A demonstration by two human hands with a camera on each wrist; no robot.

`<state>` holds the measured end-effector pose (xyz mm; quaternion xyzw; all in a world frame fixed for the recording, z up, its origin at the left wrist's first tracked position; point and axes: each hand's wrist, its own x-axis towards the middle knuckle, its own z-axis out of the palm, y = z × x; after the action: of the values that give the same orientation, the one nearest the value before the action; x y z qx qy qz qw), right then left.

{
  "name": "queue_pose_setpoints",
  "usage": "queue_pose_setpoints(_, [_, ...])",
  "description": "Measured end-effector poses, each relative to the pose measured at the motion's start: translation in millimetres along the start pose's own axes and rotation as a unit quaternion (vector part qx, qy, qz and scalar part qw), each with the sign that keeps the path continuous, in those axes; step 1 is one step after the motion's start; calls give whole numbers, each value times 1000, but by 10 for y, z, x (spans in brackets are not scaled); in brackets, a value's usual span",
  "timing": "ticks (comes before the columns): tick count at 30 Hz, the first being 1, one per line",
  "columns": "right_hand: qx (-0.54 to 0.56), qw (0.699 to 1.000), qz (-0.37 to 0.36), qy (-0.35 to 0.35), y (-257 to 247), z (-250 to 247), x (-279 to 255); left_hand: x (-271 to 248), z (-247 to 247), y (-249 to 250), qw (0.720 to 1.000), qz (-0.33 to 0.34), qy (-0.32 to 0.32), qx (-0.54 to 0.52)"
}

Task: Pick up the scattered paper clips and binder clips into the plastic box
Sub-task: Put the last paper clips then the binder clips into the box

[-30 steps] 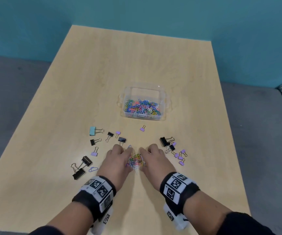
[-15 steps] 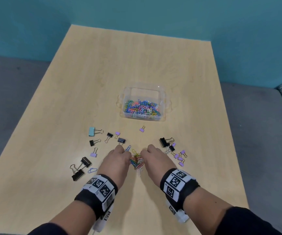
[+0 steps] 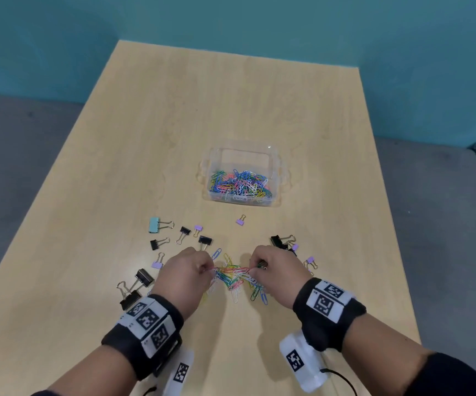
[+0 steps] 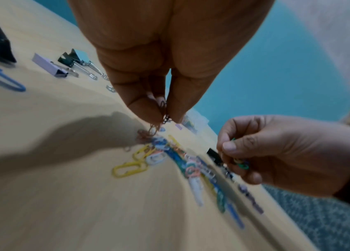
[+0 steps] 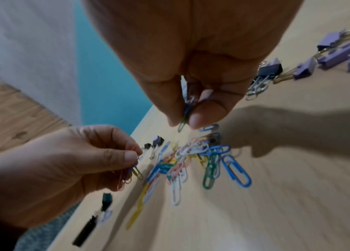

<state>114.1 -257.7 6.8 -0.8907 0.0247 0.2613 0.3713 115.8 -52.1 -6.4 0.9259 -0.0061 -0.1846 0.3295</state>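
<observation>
Wood counter: pale laminate top carrying everything, under a teal wall.
Left hand: knuckles up at 7 o'clock of the plastic box, thumb and fingertips pinched on a few paper clips, pink among them, at the left end of the loose heap.
Right hand: mirrored at 5 o'clock of the box, thumb and forefinger clamped on clips, a green one showing; the two hands sit apart with the heap between.
Paper clips: a tangled, many-coloured heap on the counter, too many and too blurred to count; one blue clip lies at its 11 o'clock edge.
Plastic box: one, clear, at 12 o'clock of the hands, already part-filled with clips.
Binder clips: about nine lie left of the hands, namely one teal, five black and three lilac; one lilac sits alone at 6 o'clock of the box; a black-and-lilac cluster right of the right hand is partly hidden, count unclear.
</observation>
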Motion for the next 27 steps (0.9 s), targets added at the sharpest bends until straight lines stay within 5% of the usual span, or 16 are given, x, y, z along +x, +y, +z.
queue_pose_setpoints(4, [156, 987, 35, 4, -121, -234, 64, 118, -257, 126, 991, -35, 20, -124])
queue_pose_setpoints(8, [275, 957, 20, 94, -307, -562, 410, 477, -536, 411, 977, -18, 62, -203])
queue_pose_setpoints(13, [249, 953, 35, 171, -454, -817, 931, 1034, -691, 813, 974, 3, 95, -206])
queue_pose_setpoints(20, [323, 929, 57, 170, -455, -875, 1076, 1185, -641, 799, 976, 11, 92, -198])
queue_pose_setpoints(24, [140, 972, -11, 188, -222, -754, 712, 774, -616, 422, 975, -12, 137, -171])
queue_pose_setpoints(27, [-83, 985, -111, 99, -54, -382, 206, 282, -391, 92, 988, 68, 138, -34])
